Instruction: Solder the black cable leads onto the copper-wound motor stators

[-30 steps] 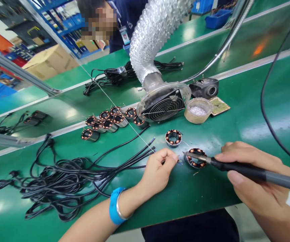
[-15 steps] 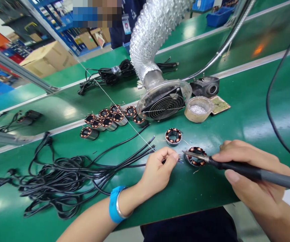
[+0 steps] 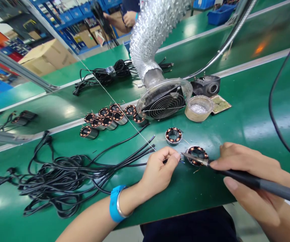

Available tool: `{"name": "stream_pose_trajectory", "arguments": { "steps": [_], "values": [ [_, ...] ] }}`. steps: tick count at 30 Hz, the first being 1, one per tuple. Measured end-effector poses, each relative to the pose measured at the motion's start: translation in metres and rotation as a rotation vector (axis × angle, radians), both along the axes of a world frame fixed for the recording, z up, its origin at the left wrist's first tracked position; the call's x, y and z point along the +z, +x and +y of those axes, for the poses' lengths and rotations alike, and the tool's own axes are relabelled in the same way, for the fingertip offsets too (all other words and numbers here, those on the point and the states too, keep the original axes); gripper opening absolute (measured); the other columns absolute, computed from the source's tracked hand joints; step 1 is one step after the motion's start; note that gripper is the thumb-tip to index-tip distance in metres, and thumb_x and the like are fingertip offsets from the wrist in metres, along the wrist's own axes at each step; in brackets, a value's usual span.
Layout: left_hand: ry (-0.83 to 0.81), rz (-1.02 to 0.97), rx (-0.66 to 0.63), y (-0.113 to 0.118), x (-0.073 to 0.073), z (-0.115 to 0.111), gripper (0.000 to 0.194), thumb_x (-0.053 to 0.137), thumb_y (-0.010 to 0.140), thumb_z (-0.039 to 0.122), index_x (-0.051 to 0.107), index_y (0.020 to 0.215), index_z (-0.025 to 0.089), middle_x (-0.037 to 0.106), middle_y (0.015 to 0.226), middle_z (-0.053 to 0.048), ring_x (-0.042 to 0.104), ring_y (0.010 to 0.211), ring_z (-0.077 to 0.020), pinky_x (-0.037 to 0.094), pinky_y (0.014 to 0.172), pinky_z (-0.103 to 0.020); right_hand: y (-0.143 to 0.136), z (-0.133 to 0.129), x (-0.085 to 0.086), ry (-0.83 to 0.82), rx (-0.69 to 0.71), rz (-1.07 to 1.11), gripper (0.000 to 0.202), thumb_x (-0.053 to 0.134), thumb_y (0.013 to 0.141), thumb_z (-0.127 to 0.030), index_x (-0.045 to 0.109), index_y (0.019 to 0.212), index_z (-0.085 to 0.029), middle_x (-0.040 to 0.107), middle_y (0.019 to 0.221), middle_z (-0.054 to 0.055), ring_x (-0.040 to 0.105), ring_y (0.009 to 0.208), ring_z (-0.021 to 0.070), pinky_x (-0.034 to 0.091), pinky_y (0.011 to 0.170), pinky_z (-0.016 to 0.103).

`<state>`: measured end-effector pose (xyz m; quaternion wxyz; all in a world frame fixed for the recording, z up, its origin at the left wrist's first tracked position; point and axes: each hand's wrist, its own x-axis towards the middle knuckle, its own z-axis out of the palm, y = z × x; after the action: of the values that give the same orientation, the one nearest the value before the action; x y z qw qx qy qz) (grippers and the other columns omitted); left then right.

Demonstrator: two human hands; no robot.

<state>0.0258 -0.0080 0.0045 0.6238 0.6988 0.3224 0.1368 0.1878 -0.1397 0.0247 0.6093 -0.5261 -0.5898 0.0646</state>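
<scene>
My left hand [image 3: 160, 166] pinches the end of a black cable [image 3: 138, 165], whose thin bluish leads stick out past the fingertips. A thin silvery wire [image 3: 114, 101], solder by its look, runs down from the upper left to the same hand. In my right hand [image 3: 256, 178] is a soldering iron [image 3: 246, 178], gripped like a pen. Its tip is close to the leads; whether they touch I cannot tell. Under the iron lies a motor stator [image 3: 197, 152] with copper windings, partly covered by the shaft. A second stator [image 3: 173, 136] stands just behind it.
Several stators [image 3: 107, 121] stand at the back left. A heap of black cables [image 3: 56, 181] covers the left side. A fume hood [image 3: 164, 102] on a silver duct, a round tub [image 3: 197, 112] and a black holder [image 3: 207, 86] are behind. Beyond is a co-worker's hand [image 3: 130, 18].
The iron's tip has moved slightly left, towards the leads at my left fingertips, and its handle has dropped a little. In the background, the co-worker has shifted and holds dark cables.
</scene>
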Motion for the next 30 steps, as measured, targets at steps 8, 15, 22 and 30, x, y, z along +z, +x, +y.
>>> {"name": "stream_pose_trajectory", "arguments": {
  "steps": [8, 15, 22, 30],
  "values": [
    [-0.008, 0.009, 0.01, 0.0009, 0.003, -0.0004, 0.023, 0.055, 0.091, 0.032, 0.057, 0.073, 0.017, 0.05, 0.065, 0.004, 0.043, 0.062, -0.011, 0.035, 0.06, -0.023, -0.0007, 0.0015, 0.001, 0.046, 0.032, -0.192, 0.023, 0.054, 0.076, -0.009, 0.067, 0.093, -0.013, 0.057, 0.07, 0.004, 0.052, 0.056, 0.0151, 0.039, 0.051, 0.033],
    [0.004, 0.018, 0.015, 0.0003, 0.0025, -0.0017, 0.023, 0.055, 0.091, 0.031, 0.058, 0.073, 0.017, 0.051, 0.065, 0.003, 0.044, 0.063, -0.0114, 0.036, 0.06, -0.023, 0.0027, -0.0066, 0.0048, -0.003, -0.01, -0.227, 0.024, 0.053, 0.077, -0.008, 0.066, 0.096, -0.015, 0.06, 0.071, 0.003, 0.057, 0.059, 0.0168, 0.047, 0.057, 0.037],
    [0.007, 0.026, 0.014, 0.0003, 0.0022, -0.0018, 0.024, 0.055, 0.09, 0.033, 0.058, 0.074, 0.017, 0.052, 0.066, 0.003, 0.044, 0.063, -0.0113, 0.036, 0.061, -0.023, 0.0061, -0.002, 0.0008, 0.078, -0.012, -0.228, 0.026, 0.052, 0.077, -0.009, 0.065, 0.098, -0.016, 0.059, 0.068, 0.002, 0.056, 0.056, 0.0164, 0.045, 0.053, 0.036],
    [0.014, 0.041, 0.013, 0.0006, 0.0008, 0.0005, 0.026, 0.055, 0.09, 0.036, 0.057, 0.073, 0.017, 0.051, 0.066, 0.002, 0.045, 0.064, -0.012, 0.036, 0.062, -0.024, 0.006, -0.004, 0.0011, 0.072, -0.009, -0.228, 0.025, 0.052, 0.076, -0.009, 0.065, 0.097, -0.014, 0.06, 0.07, 0.003, 0.057, 0.056, 0.0159, 0.045, 0.053, 0.035]
  ]
}}
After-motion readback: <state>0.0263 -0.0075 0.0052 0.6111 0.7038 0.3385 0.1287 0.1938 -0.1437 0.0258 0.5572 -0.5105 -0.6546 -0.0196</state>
